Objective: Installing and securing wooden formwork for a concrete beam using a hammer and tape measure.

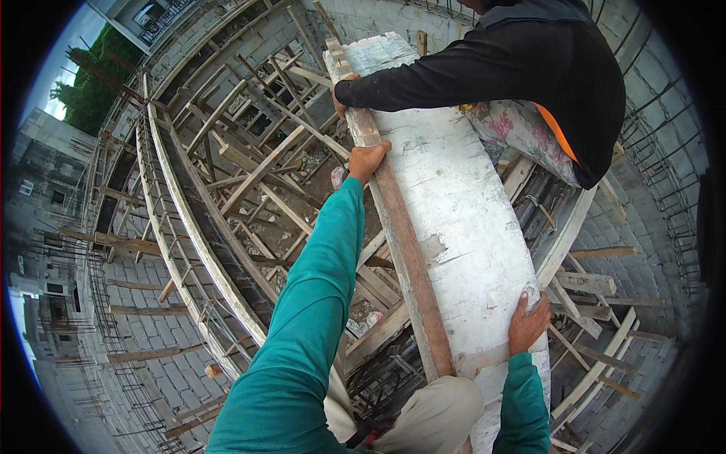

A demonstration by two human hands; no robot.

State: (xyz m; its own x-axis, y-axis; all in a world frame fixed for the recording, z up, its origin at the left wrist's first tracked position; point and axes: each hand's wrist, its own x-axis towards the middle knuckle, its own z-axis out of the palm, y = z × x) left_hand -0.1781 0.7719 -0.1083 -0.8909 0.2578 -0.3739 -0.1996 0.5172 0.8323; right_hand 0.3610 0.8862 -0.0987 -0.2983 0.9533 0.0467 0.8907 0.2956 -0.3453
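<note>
The wooden beam runs from the upper middle of the frame down to the bottom centre, lying along the left edge of the white board. The person's left hand is wrapped around the beam in its upper part, fingers closed on the wood. The right hand lies against the board's right edge, lower right of centre — whether it pinches that edge or only leans on it, one cannot tell. Just above the left hand, a co-worker's hand also bears on the beam.

A steady hold here probably depends on both people pressing evenly, so that the beam sits straight along the board's edge and neither end rides up. The left thumb is best clear of the gap between beam and board, where a shift could nip it. The knee beside the beam's lower end could serve as a brace. With open framing at left of centre, weight is safer over the board — and any push gentle.
</note>
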